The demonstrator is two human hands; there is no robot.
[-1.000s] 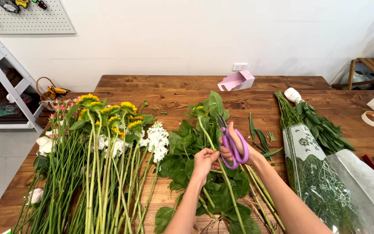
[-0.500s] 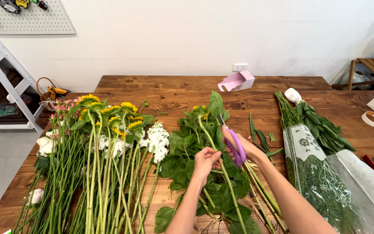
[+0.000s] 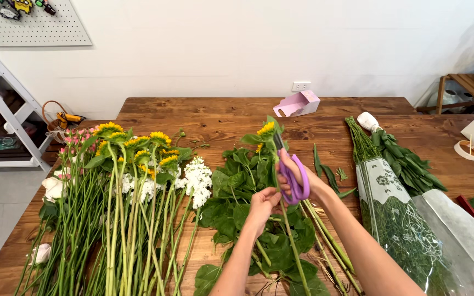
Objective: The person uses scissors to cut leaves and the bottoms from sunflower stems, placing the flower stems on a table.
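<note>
I hold one sunflower stem (image 3: 286, 230) upright between my hands: my left hand (image 3: 263, 204) is clenched around it, my right hand (image 3: 303, 178) grasps purple scissors (image 3: 293, 178). Its leaves remain untrimmed. Sorted flowers (image 3: 122, 192) lie leftward on the desk (image 3: 204, 109).

A leafy sunflower stem (image 3: 278, 181) is held upright-tilted over the leaves, purple-handled scissors (image 3: 292, 174) against it.
</note>
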